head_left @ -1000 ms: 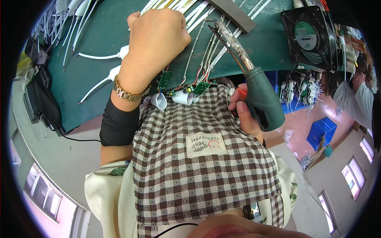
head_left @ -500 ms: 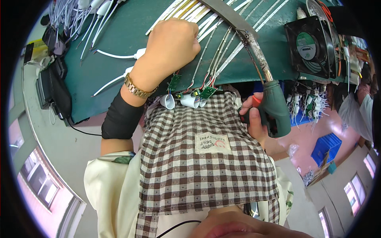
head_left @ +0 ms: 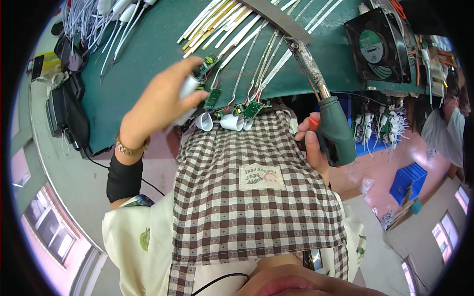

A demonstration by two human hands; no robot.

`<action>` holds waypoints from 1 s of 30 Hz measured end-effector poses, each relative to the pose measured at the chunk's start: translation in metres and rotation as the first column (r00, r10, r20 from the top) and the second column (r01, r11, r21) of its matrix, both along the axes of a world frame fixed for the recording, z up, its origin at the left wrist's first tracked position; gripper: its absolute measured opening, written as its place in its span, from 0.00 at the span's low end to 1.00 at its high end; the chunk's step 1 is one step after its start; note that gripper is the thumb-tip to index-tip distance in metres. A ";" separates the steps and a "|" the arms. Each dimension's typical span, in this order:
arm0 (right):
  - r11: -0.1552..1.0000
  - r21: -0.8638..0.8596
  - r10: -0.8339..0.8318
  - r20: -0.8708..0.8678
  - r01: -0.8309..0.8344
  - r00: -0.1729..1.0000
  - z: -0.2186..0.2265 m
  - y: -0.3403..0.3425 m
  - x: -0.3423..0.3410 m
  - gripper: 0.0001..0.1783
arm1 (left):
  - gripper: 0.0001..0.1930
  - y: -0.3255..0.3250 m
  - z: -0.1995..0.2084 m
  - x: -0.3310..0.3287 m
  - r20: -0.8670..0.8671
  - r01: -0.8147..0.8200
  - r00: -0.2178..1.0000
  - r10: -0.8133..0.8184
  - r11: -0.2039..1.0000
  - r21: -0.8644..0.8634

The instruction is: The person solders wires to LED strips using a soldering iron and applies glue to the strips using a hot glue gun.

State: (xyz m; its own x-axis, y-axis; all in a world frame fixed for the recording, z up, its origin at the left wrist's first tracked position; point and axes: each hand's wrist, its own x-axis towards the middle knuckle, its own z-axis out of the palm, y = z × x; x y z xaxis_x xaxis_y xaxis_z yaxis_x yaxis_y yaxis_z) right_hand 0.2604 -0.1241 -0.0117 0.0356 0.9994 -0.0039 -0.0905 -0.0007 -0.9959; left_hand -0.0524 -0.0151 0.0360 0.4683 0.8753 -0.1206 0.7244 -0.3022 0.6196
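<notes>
Two hands busy: left hand (head_left: 160,98) has its fingers curled around a white tube (head_left: 188,87) near the front edge of the green desk (head_left: 140,56), green circuit board (head_left: 208,64) just past the fingertips. Right hand (head_left: 313,143) has fingers wrapped on a soldering iron (head_left: 338,130), tip right by a gray metal bar (head_left: 277,19) lying across white strips (head_left: 279,64).

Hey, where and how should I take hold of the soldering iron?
Best by the green handle, coming from the wearer's side, where the right hand is: it's thick and lies nearest the wearer, while the thin metal shaft points away and may be hot.
</notes>
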 end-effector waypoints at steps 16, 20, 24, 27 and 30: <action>0.999 -0.001 -0.033 0.047 0.033 0.998 -0.011 -0.013 -0.003 0.21 | 0.24 -0.012 -0.008 0.047 -0.031 0.152 0.988 -0.153 0.893 0.423; 1.000 0.012 -0.030 0.098 0.029 0.995 -0.014 -0.014 -0.003 0.21 | 0.20 0.013 -0.027 0.054 0.025 -0.185 0.982 0.186 0.937 0.297; 1.000 0.011 0.009 0.124 -0.011 0.992 -0.017 -0.010 0.001 0.20 | 0.11 0.027 -0.045 0.062 0.058 -0.113 0.994 0.098 0.869 0.482; 0.999 0.042 -0.011 0.173 0.003 0.985 -0.020 -0.011 0.003 0.20 | 0.09 0.035 -0.044 0.075 -0.060 -0.078 0.991 0.123 0.870 0.487; 0.998 0.054 -0.050 0.135 0.043 0.990 -0.020 -0.007 0.001 0.18 | 0.10 0.042 -0.043 0.081 -0.141 -0.066 0.979 0.148 0.883 0.465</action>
